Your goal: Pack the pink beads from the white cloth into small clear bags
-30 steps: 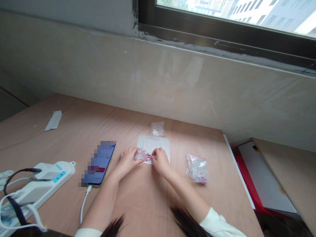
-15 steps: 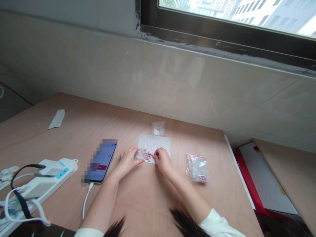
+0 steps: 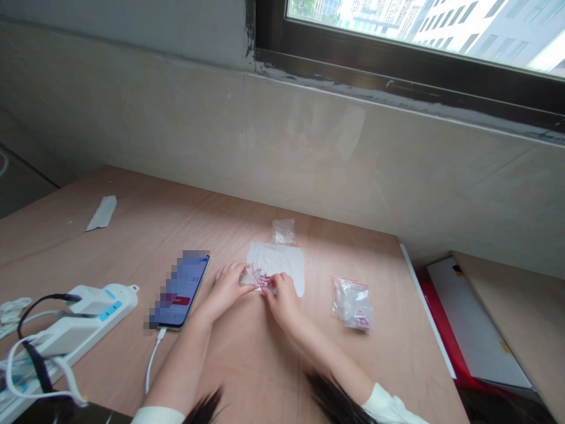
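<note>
While pinching a red-sealed clear bag of pink beads (image 3: 262, 279), too small to count, left hand (image 3: 227, 288) and right hand (image 3: 283, 301) both partly closed, just above a white paper sheet (image 3: 276, 268). Behind that sheet, one clear bag (image 3: 283, 232); right of it, one clear bag with pink beads (image 3: 353, 305), near the plywood table's right edge (image 3: 426, 312); left of it, one pixelated phone (image 3: 179, 288) reading 03, then one white power strip (image 3: 83, 321).

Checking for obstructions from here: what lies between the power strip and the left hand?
In the head view, a smartphone with a pixelated screen lies between the white power strip and the left hand, nearer the hand.
</note>
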The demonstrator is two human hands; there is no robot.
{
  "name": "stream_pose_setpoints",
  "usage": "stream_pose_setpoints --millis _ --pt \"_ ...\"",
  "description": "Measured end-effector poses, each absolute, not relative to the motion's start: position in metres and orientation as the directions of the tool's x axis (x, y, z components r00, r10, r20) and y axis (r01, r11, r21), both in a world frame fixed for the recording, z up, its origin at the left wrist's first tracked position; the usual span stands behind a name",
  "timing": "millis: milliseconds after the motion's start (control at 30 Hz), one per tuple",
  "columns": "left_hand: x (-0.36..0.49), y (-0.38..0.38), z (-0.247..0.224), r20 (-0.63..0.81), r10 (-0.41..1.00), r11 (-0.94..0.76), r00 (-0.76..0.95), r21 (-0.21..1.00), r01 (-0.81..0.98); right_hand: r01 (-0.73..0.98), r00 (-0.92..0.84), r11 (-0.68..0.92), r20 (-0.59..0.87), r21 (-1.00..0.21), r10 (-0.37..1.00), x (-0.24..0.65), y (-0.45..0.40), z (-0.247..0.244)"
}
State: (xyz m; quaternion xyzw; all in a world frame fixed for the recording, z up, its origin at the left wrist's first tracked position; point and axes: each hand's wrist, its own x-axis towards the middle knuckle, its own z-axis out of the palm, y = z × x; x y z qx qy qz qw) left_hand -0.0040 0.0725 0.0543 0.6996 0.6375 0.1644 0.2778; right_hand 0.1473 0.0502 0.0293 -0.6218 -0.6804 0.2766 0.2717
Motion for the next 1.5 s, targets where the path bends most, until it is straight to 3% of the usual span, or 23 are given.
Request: stream_pose_setpoints --millis 133,333,500,667,867,1033,1367,1500 --pt "-0.006 0.068 0.053 -0.119 0.981 -0.051 0.155 0.608 0.793 0.736 -0.121 0.104 0.021 -0.669 0.992 0.144 0.046 0.023" --pt "-0.005 0.062 0.053 -0.105 0.981 -0.063 0.161 0.617 0.784 0.567 0.001 0.037 0.046 -0.823 0.999 0.144 0.054 0.039" --pt "0.005 0.064 0.046 -0.076 0.986 -0.057 0.147 0.678 0.733 0.497 -0.038 0.03 0.013 -0.867 0.999 0.138 0.059 0.058" --pt "0.007 0.068 0.044 -0.051 0.99 -0.036 0.132 0.813 0.582 0.406 -0.116 0.04 -0.008 -0.913 0.993 0.143 0.062 0.062" --pt "0.0 0.073 0.074 -0.107 0.959 0.039 0.261 0.967 0.254 0.249 -0.107 0.039 0.012 -0.968 0.994 0.161 0.074 0.077" --pt "0.004 0.075 0.087 -0.076 0.965 0.025 0.25 0.979 0.203 0.002 -0.037 -0.148 -0.148 -0.989 0.988 0.165 0.076 0.081" --pt "0.002 0.073 0.08 -0.092 0.983 0.061 0.16 0.98 0.19 0.051 -0.013 -0.16 -0.161 -0.986 0.987 0.167 0.072 0.092" --pt "0.004 0.075 0.08 -0.07 0.992 0.051 0.104 0.983 0.179 0.003 -0.088 -0.133 -0.133 -0.991 0.987 0.162 0.073 0.096"
